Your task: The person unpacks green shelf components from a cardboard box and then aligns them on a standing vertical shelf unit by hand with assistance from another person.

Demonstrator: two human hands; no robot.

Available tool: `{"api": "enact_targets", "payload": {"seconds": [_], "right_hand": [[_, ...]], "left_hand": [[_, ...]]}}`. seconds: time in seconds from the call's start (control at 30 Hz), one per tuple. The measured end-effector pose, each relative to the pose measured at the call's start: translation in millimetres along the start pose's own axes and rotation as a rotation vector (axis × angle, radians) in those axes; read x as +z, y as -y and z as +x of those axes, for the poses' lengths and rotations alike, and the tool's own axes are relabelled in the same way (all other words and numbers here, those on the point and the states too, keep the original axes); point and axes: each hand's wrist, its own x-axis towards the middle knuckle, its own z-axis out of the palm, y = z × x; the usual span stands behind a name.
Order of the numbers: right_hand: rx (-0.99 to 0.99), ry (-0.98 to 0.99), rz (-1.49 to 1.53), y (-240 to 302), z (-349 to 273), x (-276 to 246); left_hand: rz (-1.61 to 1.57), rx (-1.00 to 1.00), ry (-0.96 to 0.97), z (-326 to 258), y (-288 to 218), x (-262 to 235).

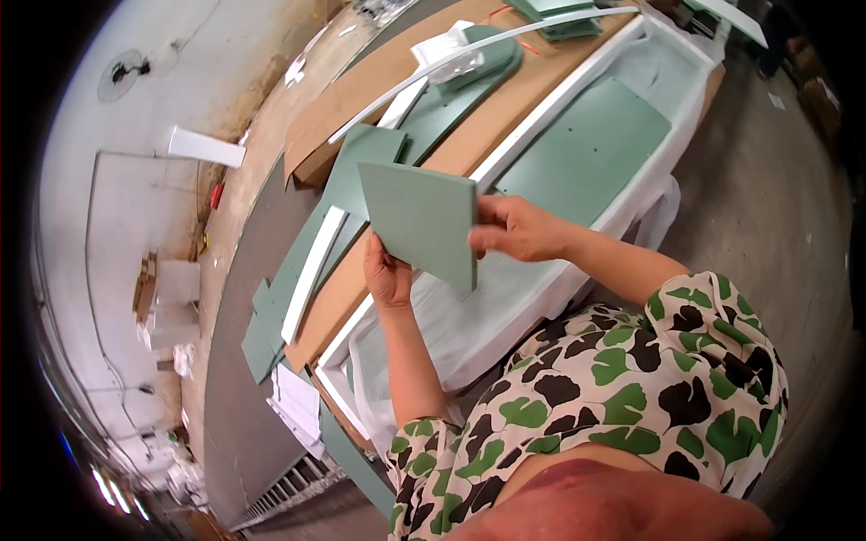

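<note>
A square green board (pixel 419 221) is held up tilted in front of me. My left hand (pixel 388 273) grips its lower left edge, with the fingers partly hidden behind it. At the board's right edge is my right hand (pixel 519 229), its thumb and fingers curled around that edge. Below and beyond the board lies a long open box with white foam edging (pixel 559 117) and a thin white wrapping sheet (pixel 456 320). Inside the box rests a larger green panel (pixel 591 149) with small drilled holes.
Beyond the box, more green panels (pixel 449 110), white strips (pixel 313 275) and a plastic-wrapped packet (pixel 448 52) lie over brown cardboard (pixel 329 126). A stack of green pieces (pixel 564 22) sits at the far end. White paper sheets (pixel 296 406) hang at the near left. A fan (pixel 124 76) is on the wall.
</note>
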Motion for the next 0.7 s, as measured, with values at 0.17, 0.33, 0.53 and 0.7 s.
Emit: {"api": "enact_targets", "payload": {"seconds": [0.17, 0.33, 0.53, 0.7], "right_hand": [[-0.282, -0.317, -0.452, -7.1, -41.6, -5.3], [-0.376, -0.475, -0.716, -25.2, -69.3, -20.5], [-0.333, -0.587, -0.268, -48.3, -59.3, -18.4], [-0.087, -0.531, 0.346, -63.2, -102.9, -20.9]], "left_hand": [[0.01, -0.033, 0.052, 13.6, 16.6, 51.2], [-0.034, -0.137, 0.054, 23.7, 49.6, 91.3], [0.066, -0.231, 0.095, 11.4, 58.8, 89.0], [0.12, -0.39, 0.172, -18.8, 89.6, 89.4]]}}
